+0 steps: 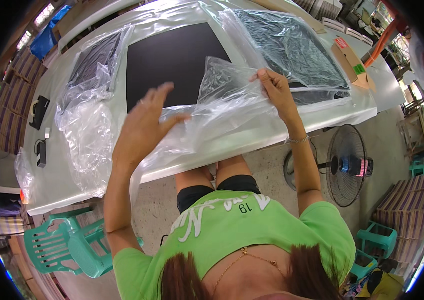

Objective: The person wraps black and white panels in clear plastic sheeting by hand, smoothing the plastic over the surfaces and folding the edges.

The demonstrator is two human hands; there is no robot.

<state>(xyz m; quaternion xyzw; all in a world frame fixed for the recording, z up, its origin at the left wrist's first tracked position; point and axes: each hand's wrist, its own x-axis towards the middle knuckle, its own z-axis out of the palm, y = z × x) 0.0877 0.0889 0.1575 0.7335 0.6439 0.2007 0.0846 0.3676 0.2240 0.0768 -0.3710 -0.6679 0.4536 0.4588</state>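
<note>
Panel (172,60) partly behind clear plastic film (229,87).

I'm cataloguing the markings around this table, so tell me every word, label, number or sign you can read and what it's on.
Green shirt: white script lettering and a dark number on the front, upside down in this view; I won't copy them out.
Cardboard box: red label and green label, any print too small to read.

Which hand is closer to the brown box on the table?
Right. The right hand pinches clear plastic, a bit to the left of the brown box. The left hand is much farther left, by the black panel.
</note>
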